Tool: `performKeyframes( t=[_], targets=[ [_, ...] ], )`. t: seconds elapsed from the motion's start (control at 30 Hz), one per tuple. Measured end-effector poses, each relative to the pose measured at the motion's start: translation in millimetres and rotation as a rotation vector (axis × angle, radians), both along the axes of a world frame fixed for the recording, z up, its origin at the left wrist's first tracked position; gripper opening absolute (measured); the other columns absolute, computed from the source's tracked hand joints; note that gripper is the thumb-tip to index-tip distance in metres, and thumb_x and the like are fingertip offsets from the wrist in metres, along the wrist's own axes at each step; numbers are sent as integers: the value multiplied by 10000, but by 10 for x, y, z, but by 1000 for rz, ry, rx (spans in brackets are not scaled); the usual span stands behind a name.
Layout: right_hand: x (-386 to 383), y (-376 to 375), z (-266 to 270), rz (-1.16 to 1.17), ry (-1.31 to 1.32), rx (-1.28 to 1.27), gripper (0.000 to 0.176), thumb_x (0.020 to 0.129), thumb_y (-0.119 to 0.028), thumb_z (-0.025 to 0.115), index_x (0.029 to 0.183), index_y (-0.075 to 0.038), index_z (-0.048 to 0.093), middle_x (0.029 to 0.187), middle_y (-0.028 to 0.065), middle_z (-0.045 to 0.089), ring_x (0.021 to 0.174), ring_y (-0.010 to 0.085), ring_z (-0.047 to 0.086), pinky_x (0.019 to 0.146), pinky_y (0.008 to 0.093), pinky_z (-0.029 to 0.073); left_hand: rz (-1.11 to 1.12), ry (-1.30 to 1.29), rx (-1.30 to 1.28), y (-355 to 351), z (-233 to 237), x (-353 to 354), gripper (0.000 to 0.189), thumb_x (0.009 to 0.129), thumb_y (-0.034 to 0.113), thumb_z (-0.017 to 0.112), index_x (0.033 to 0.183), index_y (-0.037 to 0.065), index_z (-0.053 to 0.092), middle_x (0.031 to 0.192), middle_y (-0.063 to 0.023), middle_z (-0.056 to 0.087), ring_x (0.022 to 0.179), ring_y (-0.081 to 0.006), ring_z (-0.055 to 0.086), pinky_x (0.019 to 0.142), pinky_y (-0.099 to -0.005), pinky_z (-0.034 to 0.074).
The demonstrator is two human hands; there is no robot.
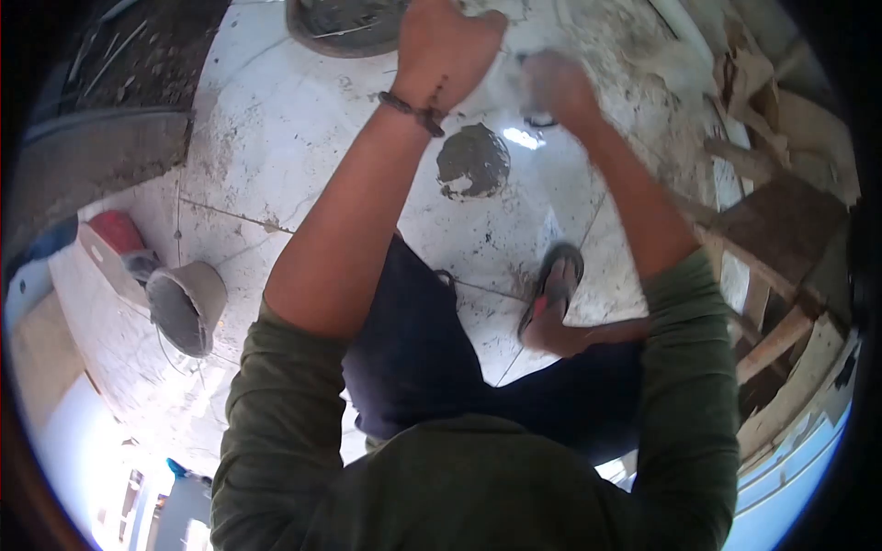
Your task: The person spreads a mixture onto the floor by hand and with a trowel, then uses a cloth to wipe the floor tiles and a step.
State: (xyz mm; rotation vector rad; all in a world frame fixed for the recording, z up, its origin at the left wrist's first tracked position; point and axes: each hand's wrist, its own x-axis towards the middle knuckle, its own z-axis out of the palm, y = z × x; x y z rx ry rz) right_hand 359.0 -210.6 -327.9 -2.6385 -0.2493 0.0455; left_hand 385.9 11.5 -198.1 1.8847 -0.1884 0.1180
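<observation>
Green shirt [459, 487] fills the bottom of the view, with both sleeves pushed up past the elbows. Dark trousers [413, 358] sit just beyond it, and one foot in a sandal [553, 292] rests on the tiled floor [276, 129], under the right forearm.

Both arms reach forward, away from the body.
- Left hand [447, 46]: clenched into a fist, back of the hand toward the camera. A beaded bracelet [413, 108] sits on the wrist. Cannot tell whether anything is inside the fist.
- Right hand [556, 84]: blurred, fingers seem curled. Cannot tell whether it grips anything. It is close beside the left hand, and something pale and indistinct lies between them.

Mortar patch [473, 161]: a round grey blob on the tile. It appears just below both hands, between the two wrists and nearer the body than the fists. Neither hand touches it.

Surroundings:
- Pan [342, 23] with grey mix, just left of the left fist and partly cut off by the frame edge.
- Bucket [188, 308] tipped on its side, well off to the left of the left arm, with a red object [115, 230] beside it.
- Scrap timber [772, 239] heaped to the right of the right arm.
</observation>
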Motion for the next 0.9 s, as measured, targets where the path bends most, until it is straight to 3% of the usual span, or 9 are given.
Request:
performKeyframes(
  t=[0.13,0.27,0.4,0.53,0.57,0.67,0.7,0.8,0.9],
  targets=[
    [-444,521,-673,34,37,-15,219,876,-131,567,1028,-31,688,1152,188,632,986,354,630,895,436,504,-91,-181,49,277,281,-356,327,766,39,585,1086,1,642,1031,-210,657,946,-333,643,851,-364,501],
    [-396,945,-1138,-6,55,54,267,898,-234,600,1052,-39,696,1182,190,621,1076,368,586,962,434,471,-80,26,-74,580,687,-650,316,777,-27,520,1071,-55,632,1007,-149,667,944,-210,633,855,-308,499],
    [-655,1349,-1140,388,-77,32,308,901,-297,608,1013,-23,694,1160,185,619,1151,365,536,1003,449,436,-67,-35,-108,874,691,-903,320,786,-52,490,1075,-84,623,1004,-109,659,953,-150,611,873,-276,490],
    [-910,1179,-1268,705,-147,-1,257,870,-212,625,1068,-49,640,1094,141,607,1116,319,558,1013,434,418,-52,-135,-167,922,761,-1066,340,782,-76,459,1077,-79,628,1001,-103,658,952,-152,610,901,-288,485],
    [-977,1130,-1225,677,-35,8,311,861,-185,631,1157,-94,611,1142,116,601,1101,294,571,1033,446,406,-45,-159,-176,920,774,-1123,338,783,-74,460,1077,-78,628,1002,-103,659,953,-153,610,901,-288,485],
    [-982,1054,-999,762,-107,-231,320,876,-211,626,1180,-116,597,1236,85,567,1155,284,539,1029,506,412,-48,-169,-138,828,809,-1266,334,787,-66,464,1078,-75,629,1006,-105,659,957,-156,612,901,-289,486],
    [-964,1054,-905,737,-69,-366,334,891,-235,617,1214,-149,612,1392,78,478,1290,292,446,1045,575,392,-54,-171,-120,794,816,-1304,333,788,-64,466,1078,-74,629,1008,-105,659,958,-157,612,901,-289,486],
    [-1002,991,-835,548,21,-297,405,821,-255,680,1217,-174,653,1413,110,451,1328,305,411,1077,507,359,-70,-152,-73,731,832,-1379,329,792,-56,470,1080,-71,630,1012,-106,660,961,-160,613,901,-290,486],
    [-933,826,-975,623,157,-294,401,855,-201,651,1256,-227,648,1507,94,354,1397,327,315,1089,511,380,-70,-139,-45,723,877,-1421,326,796,-48,474,1081,-68,630,1016,-108,660,965,-163,615,900,-290,487]
  ],
)
